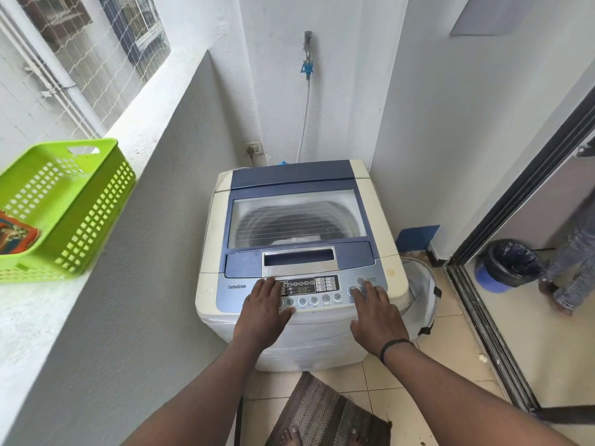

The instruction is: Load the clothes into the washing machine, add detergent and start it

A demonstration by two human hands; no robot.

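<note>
The washing machine (299, 252) stands in the corner of a narrow balcony-like room, its lid (297, 217) down; through the clear pane something pale, likely the clothes (297, 240), shows low in the drum, so loading looks done and what remains seems to be the settings and the start. The control panel (312, 289) is a rigid, smooth plastic face with small round buttons and a lit display; it probably wants only light fingertip presses, while the lid, if it must be raised again, looks best taken at the recessed handle (299, 256) just behind the panel. The left hand (267, 307) lies flat on the left part of the panel, fingers straight, its grip holding nothing. The right hand (375, 312) reaches to the right end, fingers extended toward the buttons near the power key, also holding nothing; whether a fingertip actually presses one I cannot tell. No detergent container is in sight. To the left, a grey ledge (48, 300) serves as the surface and carries a green basket (64, 201) with a colourful item inside. A hose (304, 123) runs down from a wall tap behind the machine, a mat (325, 413) lies on the tiled floor, and a lined bin (508, 265) sits beyond the sliding door.
</note>
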